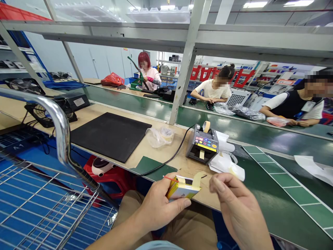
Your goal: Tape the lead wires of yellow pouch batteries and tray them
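My left hand (159, 205) is closed around a flat battery pack (183, 192), silvery white with yellow edges, tilted above my lap. A red wire (170, 178) sticks out at its left end, and a short dark wire end (204, 176) shows at the right. One strip of pale yellow tape (197, 180) stands up from the pack's right end, its upper part loose. Just right of the pack is my right hand (235, 199), thumb and fingers pinched together, apart from the battery; whatever they may hold is hidden. Beyond the hands stands an automatic tape dispenser (203, 146) with a tape piece protruding.
A black mat (111, 135), a crumpled plastic bag (160, 136) and a green sheet (153, 168) lie on the bench. White backing paper (226, 165) sits beside the dispenser. A wire cart (47, 205) stands at left. Three co-workers sit across the green conveyor (145, 109).
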### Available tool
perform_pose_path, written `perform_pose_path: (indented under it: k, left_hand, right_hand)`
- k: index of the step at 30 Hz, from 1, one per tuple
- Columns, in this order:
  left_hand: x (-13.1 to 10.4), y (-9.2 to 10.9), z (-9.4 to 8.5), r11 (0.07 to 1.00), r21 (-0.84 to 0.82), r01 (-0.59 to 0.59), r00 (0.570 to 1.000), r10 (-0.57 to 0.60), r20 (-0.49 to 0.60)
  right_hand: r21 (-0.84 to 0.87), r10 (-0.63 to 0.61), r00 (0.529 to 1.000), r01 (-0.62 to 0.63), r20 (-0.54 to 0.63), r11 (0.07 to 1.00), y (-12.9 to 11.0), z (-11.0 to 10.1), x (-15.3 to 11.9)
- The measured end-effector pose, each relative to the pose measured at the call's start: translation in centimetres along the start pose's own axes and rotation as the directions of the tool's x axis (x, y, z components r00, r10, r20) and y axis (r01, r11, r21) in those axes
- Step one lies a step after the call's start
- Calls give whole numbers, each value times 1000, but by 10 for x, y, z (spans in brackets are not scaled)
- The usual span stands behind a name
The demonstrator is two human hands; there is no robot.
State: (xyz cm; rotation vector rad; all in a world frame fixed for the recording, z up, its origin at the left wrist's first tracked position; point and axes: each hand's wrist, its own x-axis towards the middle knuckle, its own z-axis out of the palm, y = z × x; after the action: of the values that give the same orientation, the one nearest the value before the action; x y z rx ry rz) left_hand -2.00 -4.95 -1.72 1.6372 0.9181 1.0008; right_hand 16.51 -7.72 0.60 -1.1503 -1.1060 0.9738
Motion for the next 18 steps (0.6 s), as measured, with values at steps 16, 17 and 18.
perform_pose_path:
  k: [16,17,18]
  left_hand:
    - [3,-7,2,952,212,-220,974,225,0]
    - [3,-6,2,959,198,-203,979,205,6]
    - [3,-5,2,966,182,-182,983,183,10]
  right_hand:
    - [476,320,890,-446,325,758,9,21,-3]
    - [472,325,892,-444,314,762,9,21,-4]
    - [466,330,896,-437,296,769,9,21,-5]
